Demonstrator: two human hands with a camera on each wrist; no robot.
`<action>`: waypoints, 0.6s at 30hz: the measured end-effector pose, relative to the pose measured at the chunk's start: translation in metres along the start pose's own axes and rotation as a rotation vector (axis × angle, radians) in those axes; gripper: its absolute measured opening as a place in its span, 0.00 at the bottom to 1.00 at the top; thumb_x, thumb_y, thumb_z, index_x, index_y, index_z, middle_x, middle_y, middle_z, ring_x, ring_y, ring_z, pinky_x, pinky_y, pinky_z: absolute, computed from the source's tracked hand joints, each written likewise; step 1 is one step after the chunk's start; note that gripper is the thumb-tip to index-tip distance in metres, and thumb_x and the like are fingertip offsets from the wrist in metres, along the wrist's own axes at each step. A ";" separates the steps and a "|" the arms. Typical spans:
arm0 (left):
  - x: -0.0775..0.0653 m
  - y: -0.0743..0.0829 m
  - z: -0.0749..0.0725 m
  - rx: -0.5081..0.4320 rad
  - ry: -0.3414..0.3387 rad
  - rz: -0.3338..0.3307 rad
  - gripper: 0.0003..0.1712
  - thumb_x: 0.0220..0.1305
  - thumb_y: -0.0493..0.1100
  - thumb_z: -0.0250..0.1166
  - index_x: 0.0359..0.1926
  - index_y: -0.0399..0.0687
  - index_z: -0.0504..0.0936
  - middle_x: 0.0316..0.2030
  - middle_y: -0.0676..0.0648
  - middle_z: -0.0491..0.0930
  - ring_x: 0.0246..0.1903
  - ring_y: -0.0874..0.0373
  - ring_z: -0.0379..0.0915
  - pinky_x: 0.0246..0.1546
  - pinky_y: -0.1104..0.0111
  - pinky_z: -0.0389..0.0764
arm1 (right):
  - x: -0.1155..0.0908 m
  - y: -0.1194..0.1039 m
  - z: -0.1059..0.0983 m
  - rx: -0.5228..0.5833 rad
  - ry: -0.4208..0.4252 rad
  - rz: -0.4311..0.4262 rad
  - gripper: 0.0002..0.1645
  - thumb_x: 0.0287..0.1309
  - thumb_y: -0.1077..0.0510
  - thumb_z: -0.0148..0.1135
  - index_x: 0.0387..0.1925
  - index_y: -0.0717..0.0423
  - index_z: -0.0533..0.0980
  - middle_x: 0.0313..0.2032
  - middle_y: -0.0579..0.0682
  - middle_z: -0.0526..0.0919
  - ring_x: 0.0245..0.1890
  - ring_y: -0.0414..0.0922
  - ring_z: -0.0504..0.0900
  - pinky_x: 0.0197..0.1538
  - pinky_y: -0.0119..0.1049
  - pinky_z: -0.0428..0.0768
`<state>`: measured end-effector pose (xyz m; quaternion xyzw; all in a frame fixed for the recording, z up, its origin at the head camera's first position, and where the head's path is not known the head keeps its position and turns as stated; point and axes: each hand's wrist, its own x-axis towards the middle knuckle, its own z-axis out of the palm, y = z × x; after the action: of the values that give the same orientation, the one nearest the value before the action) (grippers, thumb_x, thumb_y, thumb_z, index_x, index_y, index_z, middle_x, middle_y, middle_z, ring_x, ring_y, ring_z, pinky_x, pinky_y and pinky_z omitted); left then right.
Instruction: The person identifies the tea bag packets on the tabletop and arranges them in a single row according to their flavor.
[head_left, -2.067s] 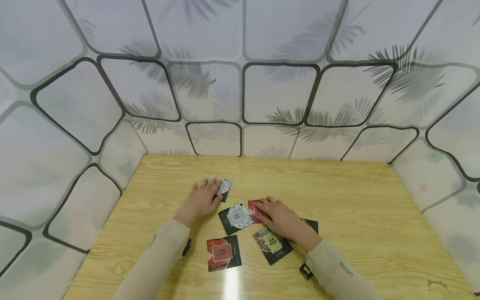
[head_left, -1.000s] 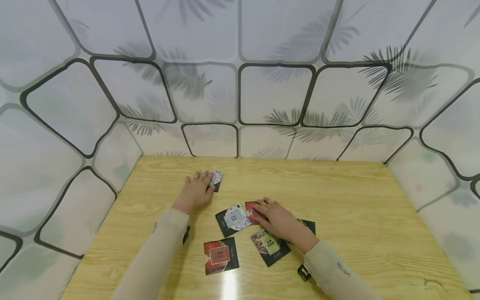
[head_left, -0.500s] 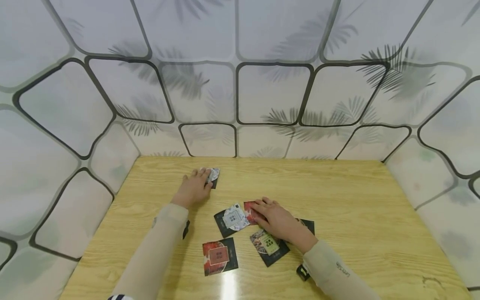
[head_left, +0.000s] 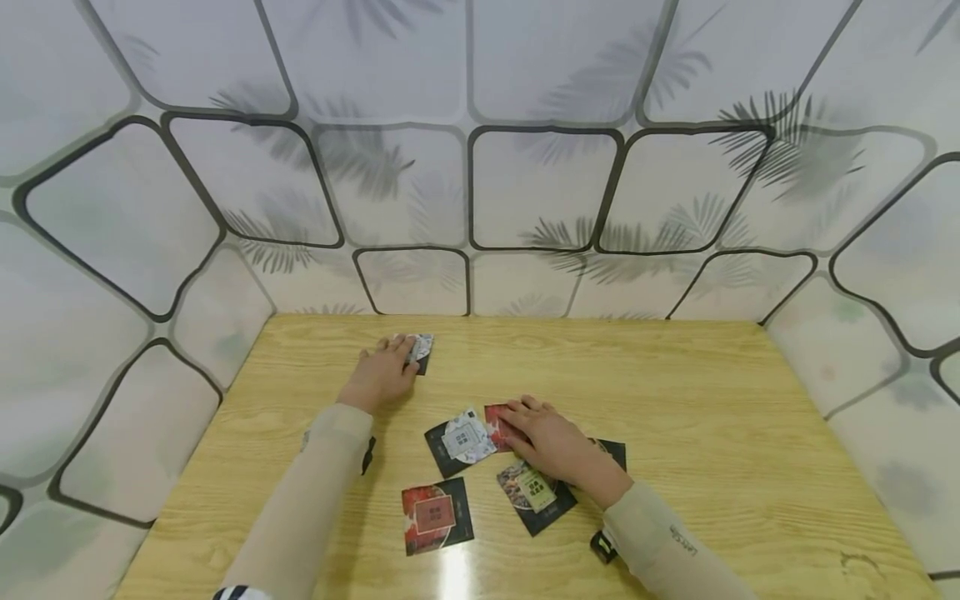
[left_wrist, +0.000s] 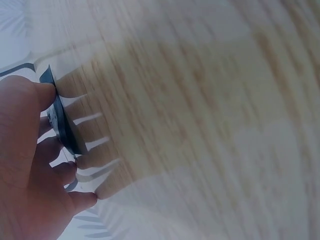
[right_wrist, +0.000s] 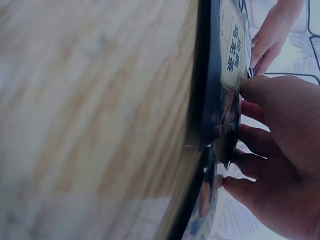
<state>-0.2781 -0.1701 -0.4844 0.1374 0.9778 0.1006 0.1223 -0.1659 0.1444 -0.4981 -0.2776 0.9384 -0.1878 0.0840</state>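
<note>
Over the tabletop (head_left: 712,400), left hand (head_left: 381,371) outreaches right hand (head_left: 552,439).

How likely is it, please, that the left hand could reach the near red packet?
Probably yes: nothing covers the near red packet, though the left hand must leave the far white packet.

Here the left hand (head_left: 381,373) covers part of a white-and-black packet (head_left: 424,348)! Under the right hand's (head_left: 553,442) fingers, a red packet (head_left: 492,422) is partly out of sight; at that hand's wrist, a dark packet (head_left: 615,452) is mostly hidden. Nearer the body than both hands, a red-and-black packet (head_left: 437,515) carries lettering too small to read. The left sleeve (head_left: 307,500) and right sleeve (head_left: 675,542) run off the bottom edge, and beside the left hand, its wrist view blurs the tabletop (left_wrist: 200,110).
</note>
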 end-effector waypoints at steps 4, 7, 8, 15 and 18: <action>0.000 0.000 0.000 0.003 -0.008 0.000 0.37 0.85 0.53 0.43 0.85 0.43 0.50 0.83 0.35 0.50 0.82 0.30 0.44 0.76 0.27 0.50 | 0.000 -0.001 -0.001 -0.028 0.000 -0.006 0.29 0.80 0.49 0.55 0.75 0.53 0.72 0.75 0.61 0.72 0.78 0.67 0.65 0.76 0.66 0.66; 0.001 0.000 0.000 0.006 -0.005 0.002 0.36 0.85 0.53 0.43 0.85 0.43 0.50 0.83 0.35 0.50 0.82 0.30 0.45 0.76 0.28 0.51 | 0.001 -0.001 -0.002 -0.041 0.009 -0.014 0.30 0.80 0.49 0.56 0.75 0.54 0.72 0.74 0.61 0.73 0.77 0.67 0.65 0.77 0.64 0.66; 0.000 0.000 0.000 0.006 -0.005 0.001 0.37 0.85 0.53 0.43 0.85 0.43 0.50 0.83 0.35 0.50 0.81 0.30 0.45 0.76 0.28 0.51 | 0.001 -0.002 -0.002 -0.045 0.016 -0.019 0.30 0.80 0.49 0.56 0.75 0.54 0.72 0.74 0.61 0.73 0.77 0.67 0.65 0.78 0.63 0.65; 0.002 0.000 0.000 0.009 -0.012 0.001 0.37 0.85 0.52 0.44 0.85 0.42 0.50 0.83 0.35 0.51 0.81 0.30 0.45 0.75 0.27 0.52 | -0.002 -0.018 -0.007 -0.013 0.056 -0.073 0.30 0.79 0.48 0.58 0.75 0.55 0.72 0.75 0.61 0.72 0.79 0.65 0.64 0.77 0.61 0.67; 0.002 0.000 -0.001 0.007 -0.011 0.000 0.37 0.85 0.52 0.44 0.85 0.42 0.50 0.83 0.35 0.51 0.81 0.30 0.45 0.75 0.27 0.52 | -0.004 -0.028 -0.008 -0.029 0.043 -0.131 0.31 0.78 0.47 0.59 0.75 0.56 0.72 0.75 0.61 0.71 0.79 0.63 0.65 0.77 0.59 0.68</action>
<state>-0.2808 -0.1697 -0.4841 0.1382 0.9775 0.0963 0.1270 -0.1513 0.1274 -0.4791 -0.3355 0.9225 -0.1850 0.0472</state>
